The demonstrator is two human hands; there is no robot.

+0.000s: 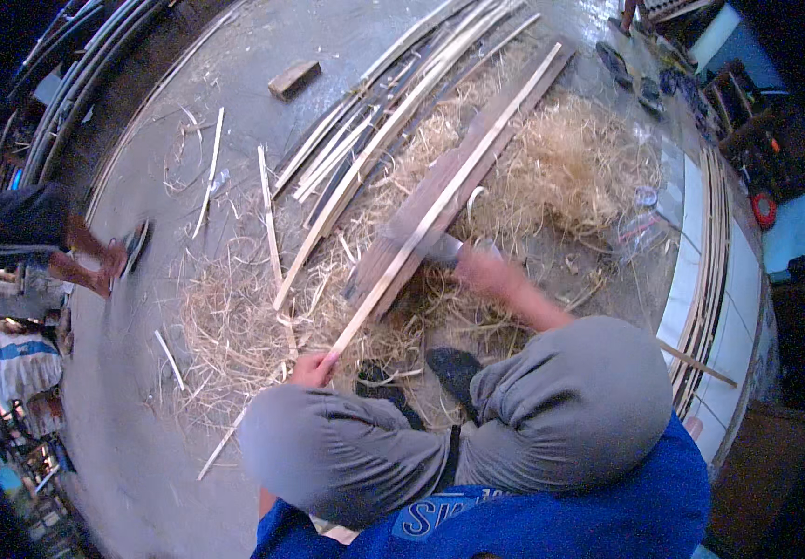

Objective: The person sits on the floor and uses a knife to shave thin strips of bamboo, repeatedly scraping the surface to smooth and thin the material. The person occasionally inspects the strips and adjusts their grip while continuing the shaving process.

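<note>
Bamboo strip (440, 200) lies along plank (463, 177) over shavings; we judge it light, springy, sharp-edged. Our left hand (312, 370) pinches near end; right hand (484, 270) closed around blade (442, 247) mid-strip.

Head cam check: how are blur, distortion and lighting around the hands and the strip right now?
Head view: right hand smeared by motion blur on the blade; left hand sharper on the bamboo strip; fisheye bows the floor strips; light flat, corners black.
</note>
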